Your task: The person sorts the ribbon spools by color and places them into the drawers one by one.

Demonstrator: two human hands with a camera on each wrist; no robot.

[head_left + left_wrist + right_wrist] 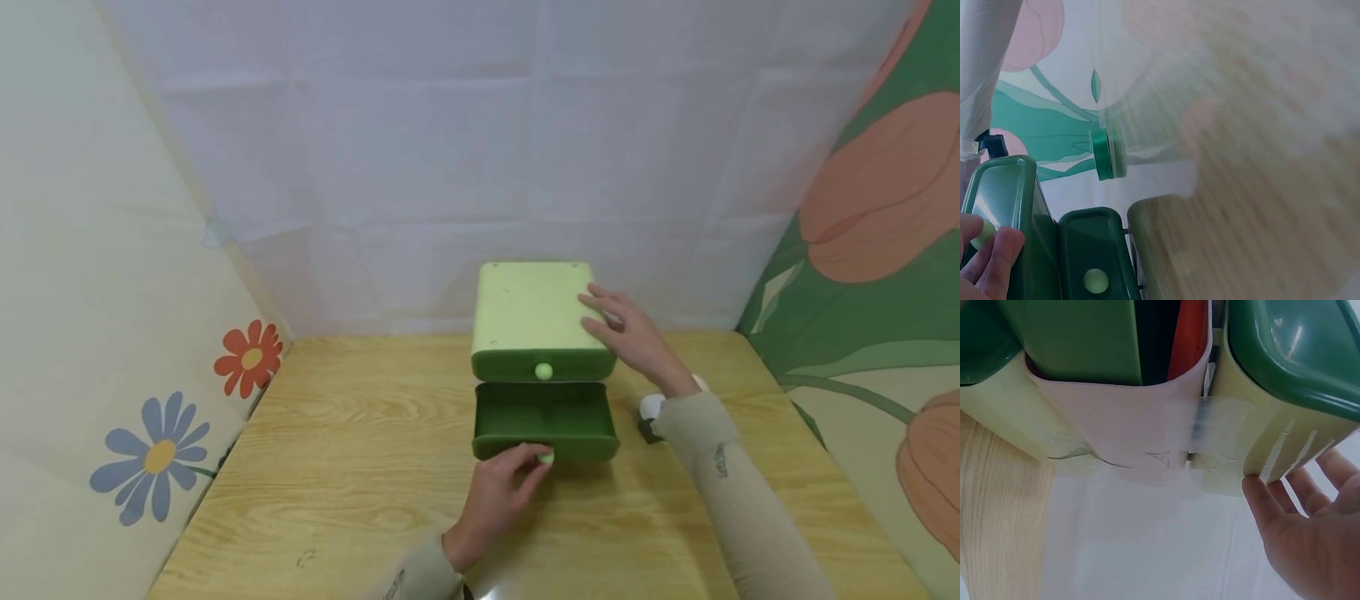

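A light green drawer cabinet (532, 304) with dark green drawer fronts stands toward the back of the table. Its middle drawer (546, 447) is pulled out, and no contents show inside. My left hand (495, 497) pinches that drawer's pale round knob (547, 457) between thumb and fingers. At the cabinet's upper right edge, my right hand (630, 333) rests with fingers extended; in the right wrist view its fingertips (1260, 494) touch the side of the top tier (1272, 425). A lower drawer front (1091, 240) with its own knob appears pushed in.
The wooden table (360, 425) carries a small white object with a dark base (651, 410), partly behind my right forearm. White cloth (412, 167) hangs behind the cabinet. Flower-patterned panels (885, 200) border both sides. Clear tape (1222, 425) spans two tiers of the cabinet.
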